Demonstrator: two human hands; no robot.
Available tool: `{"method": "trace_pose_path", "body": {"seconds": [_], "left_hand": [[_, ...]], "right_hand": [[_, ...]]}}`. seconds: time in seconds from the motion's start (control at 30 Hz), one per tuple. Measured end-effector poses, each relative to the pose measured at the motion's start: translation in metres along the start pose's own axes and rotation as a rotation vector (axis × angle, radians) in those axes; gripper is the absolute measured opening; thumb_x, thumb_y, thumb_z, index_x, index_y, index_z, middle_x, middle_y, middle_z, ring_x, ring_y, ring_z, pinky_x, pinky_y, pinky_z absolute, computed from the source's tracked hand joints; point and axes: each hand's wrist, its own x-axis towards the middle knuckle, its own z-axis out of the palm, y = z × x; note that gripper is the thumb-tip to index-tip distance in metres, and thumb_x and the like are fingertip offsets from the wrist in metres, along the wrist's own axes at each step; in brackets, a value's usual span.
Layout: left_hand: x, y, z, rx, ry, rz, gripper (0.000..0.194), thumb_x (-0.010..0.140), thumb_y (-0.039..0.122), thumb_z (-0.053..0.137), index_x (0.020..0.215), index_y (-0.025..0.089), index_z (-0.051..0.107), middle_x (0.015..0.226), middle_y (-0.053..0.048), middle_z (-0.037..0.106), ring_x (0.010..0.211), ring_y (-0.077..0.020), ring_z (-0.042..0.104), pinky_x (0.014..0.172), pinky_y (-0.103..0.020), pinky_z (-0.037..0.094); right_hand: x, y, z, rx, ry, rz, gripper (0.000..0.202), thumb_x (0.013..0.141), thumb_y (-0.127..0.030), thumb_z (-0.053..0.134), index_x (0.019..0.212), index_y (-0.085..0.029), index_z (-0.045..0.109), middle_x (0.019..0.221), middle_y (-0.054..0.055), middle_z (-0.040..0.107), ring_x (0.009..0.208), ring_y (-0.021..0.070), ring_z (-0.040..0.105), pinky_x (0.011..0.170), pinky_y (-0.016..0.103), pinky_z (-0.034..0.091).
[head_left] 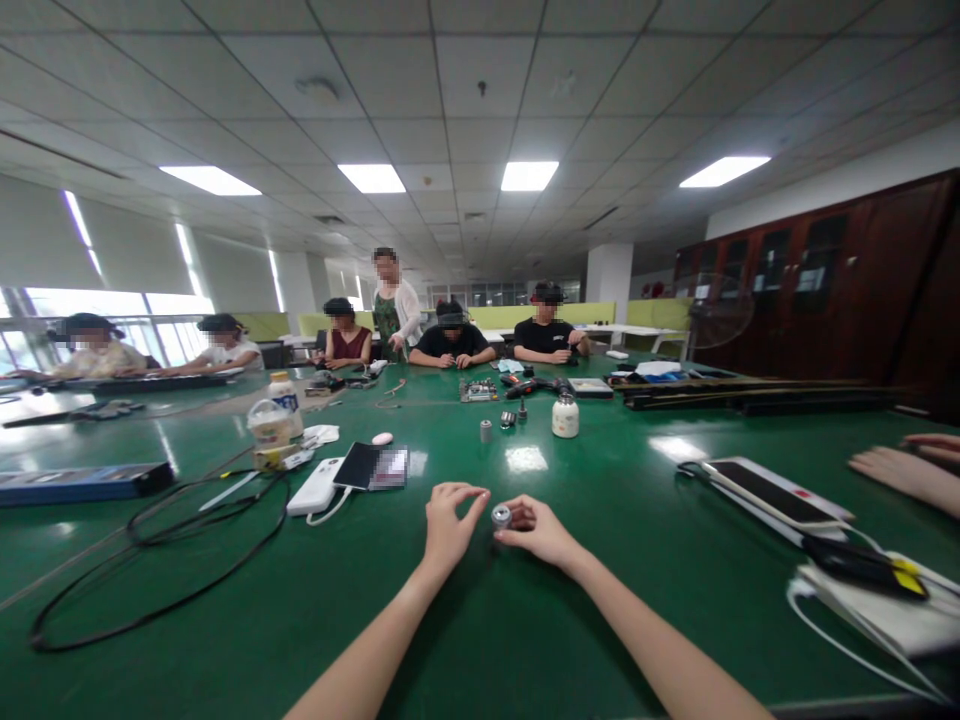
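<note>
Between the thumb and fingers of my right hand (534, 530) is a small grey metal cylinder (501, 517), held upright close to the table top, with a round opening or recess in its upper end. Just left of it, apart from the cylinder, my left hand (450, 525) is closed in a pinch, thumb tip against index finger. Whatever may be in that pinch is too small to make out. Farther off on the green table (450, 640) stands a similar grey cylinder (486, 431). Beside that one are shiny metal parts (508, 420) and a dark upright fitting (522, 409).
A white jar (565, 416) stands beyond my hands. Leftward lie a phone (356, 466), a white power bank (315, 487) and a looped black cable (142, 540). To the right are another phone (772, 492) and a co-worker's hands (896, 470). Several people sit across the table.
</note>
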Motion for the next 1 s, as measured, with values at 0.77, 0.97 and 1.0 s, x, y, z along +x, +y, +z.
{"method": "trace_pose_path", "body": {"seconds": [0.77,0.97,1.0], "left_hand": [[-0.01,-0.002,0.011,-0.116,-0.131,0.057,0.025,0.071,0.044,0.08,0.085,0.024,0.076,0.086,-0.004,0.074,0.091,-0.0262,0.064,0.084,-0.038,0.047],[-0.009,-0.004,0.012,-0.109,-0.143,0.061,0.019,0.072,0.041,0.078,0.082,0.025,0.076,0.083,-0.002,0.074,0.09,-0.0251,0.064,0.082,-0.036,0.046],[-0.009,-0.003,0.011,-0.11,-0.143,0.062,0.02,0.073,0.042,0.078,0.082,0.025,0.076,0.082,-0.002,0.074,0.089,-0.0251,0.064,0.081,-0.035,0.046]], "right_hand": [[-0.008,-0.043,-0.001,-0.146,0.212,-0.277,0.027,0.082,-0.016,0.064,0.106,-0.024,0.071,0.104,0.005,0.075,0.103,0.0247,0.068,0.099,0.046,0.049],[-0.003,-0.043,0.007,-0.219,0.251,-0.292,0.018,0.079,-0.015,0.067,0.095,-0.021,0.073,0.088,0.004,0.077,0.085,0.0221,0.073,0.084,0.038,0.055],[-0.002,-0.043,0.007,-0.224,0.246,-0.29,0.017,0.08,-0.015,0.068,0.095,-0.02,0.073,0.088,0.003,0.076,0.084,0.0213,0.072,0.083,0.037,0.056]]}}
